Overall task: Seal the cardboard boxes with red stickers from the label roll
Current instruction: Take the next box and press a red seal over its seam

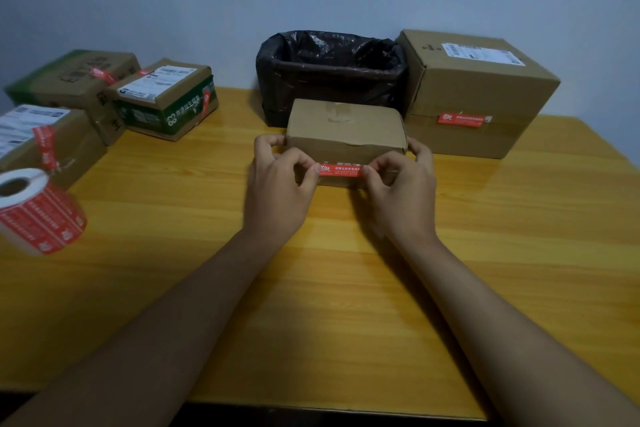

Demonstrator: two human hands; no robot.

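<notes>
A small plain cardboard box (pixel 346 128) stands in the middle of the wooden table (pixel 346 288). A red sticker (pixel 341 170) stretches flat across the box's front face. My left hand (pixel 277 184) pinches the sticker's left end between thumb and finger. My right hand (pixel 401 187) pinches its right end the same way. The remaining fingers of both hands curl by the box's side edges. The label roll (pixel 38 211) of red stickers lies at the table's left edge.
Three boxes with red stickers sit at the back left (pixel 166 97), (pixel 79 80), (pixel 41 139). A large box (pixel 474 90) bearing a red sticker stands at the back right. A bin with a black liner (pixel 329 66) is behind the small box.
</notes>
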